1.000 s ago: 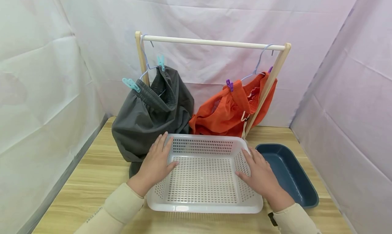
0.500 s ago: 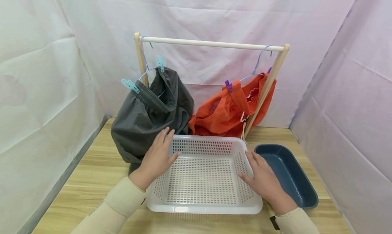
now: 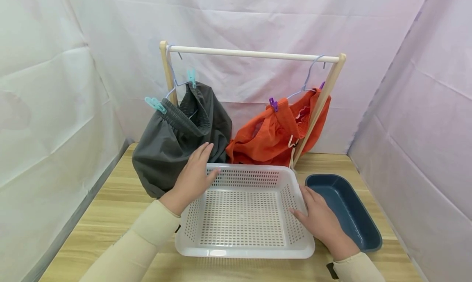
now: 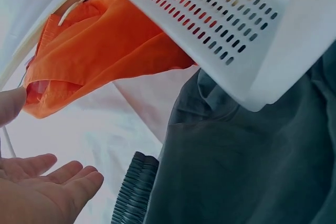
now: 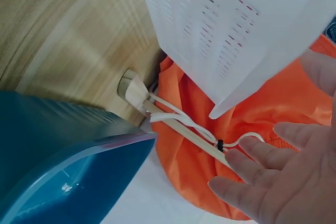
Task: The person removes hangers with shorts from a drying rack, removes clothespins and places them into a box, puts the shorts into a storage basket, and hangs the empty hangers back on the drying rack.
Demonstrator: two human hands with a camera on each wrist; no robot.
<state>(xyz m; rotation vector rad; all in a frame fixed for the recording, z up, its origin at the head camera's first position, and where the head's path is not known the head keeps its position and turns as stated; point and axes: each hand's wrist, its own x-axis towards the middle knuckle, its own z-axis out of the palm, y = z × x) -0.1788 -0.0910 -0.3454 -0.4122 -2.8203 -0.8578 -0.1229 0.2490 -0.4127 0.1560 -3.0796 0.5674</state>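
Note:
A white perforated plastic basket (image 3: 245, 252) stands on the table between both hands. My left hand (image 3: 193, 177) is over its far left corner, fingers extended toward the grey elastic-waisted garment (image 3: 156, 151); the left wrist view shows this palm (image 4: 47, 198) with nothing in it. Beside the basket's right rim is my right hand (image 3: 318, 216), its fingers (image 5: 252, 169) spread and relaxed, holding nothing. The grey garment hangs from a hanger by light-blue clothespins (image 3: 155, 105). An orange drawstring garment (image 3: 265, 140) hangs at the right with purple clothespins (image 3: 273, 104).
A small wooden rack (image 3: 243, 52) carries both hangers behind the basket. At the right, a dark blue plastic basin (image 3: 348, 208) stands on the wood-grain table (image 3: 107, 208). White cloth walls (image 3: 413, 151) enclose the back and sides.
My left hand has moved forward and slightly right, up from the basket's left rim toward the grey garment. My right hand has shifted a little outward and nearer me. The basket stays put.

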